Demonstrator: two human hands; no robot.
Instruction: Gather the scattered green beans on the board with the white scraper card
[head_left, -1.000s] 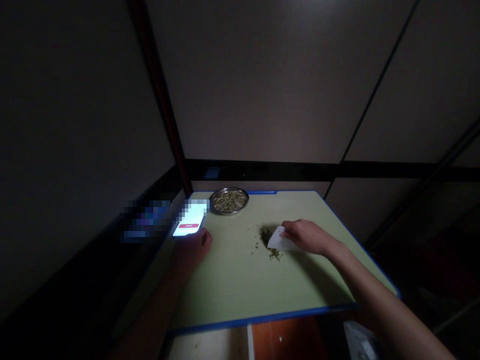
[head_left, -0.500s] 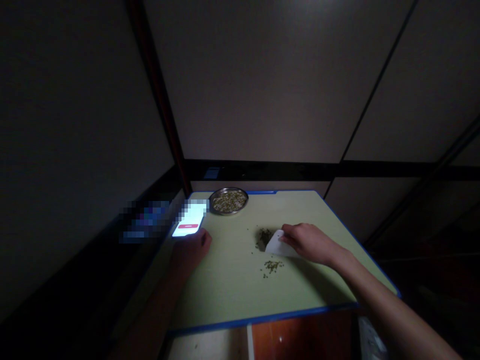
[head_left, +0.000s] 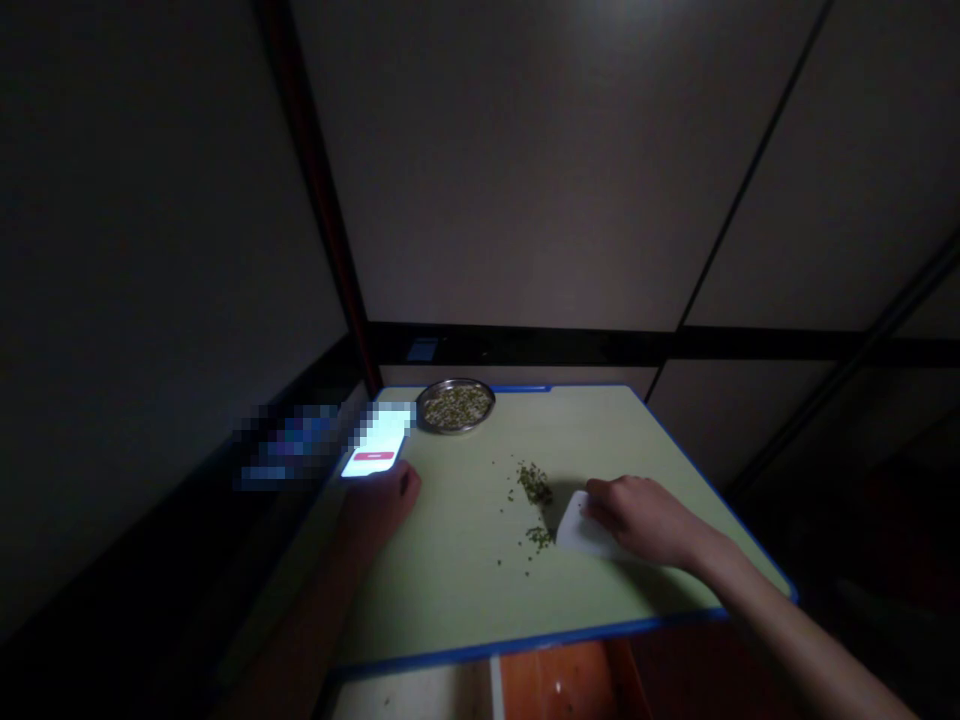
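Observation:
My right hand [head_left: 646,520] grips a flat white scraper [head_left: 585,528] with a rounded corner, its edge down at the table. Just left of that edge lies a small heap of green grains that look like mung beans [head_left: 538,539]. A larger heap of the same beans [head_left: 534,484] sits farther back, with several strays around. My left hand [head_left: 386,500] rests on the table's left side, its fingers curled into a loose fist and nothing visible in it. It lies against the near end of a lit phone [head_left: 373,455].
A round steel plate [head_left: 455,407] with green and white grains stands at the back left of the pale green table [head_left: 465,600], which has a blue rim. Behind rise wall panels [head_left: 525,200]. Below the front edge is an orange surface [head_left: 559,690].
My right hand has drawn the scraper from the farther heap towards me and slightly right, beside the nearer heap. The farther beans now show more fully. My left hand stays in place.

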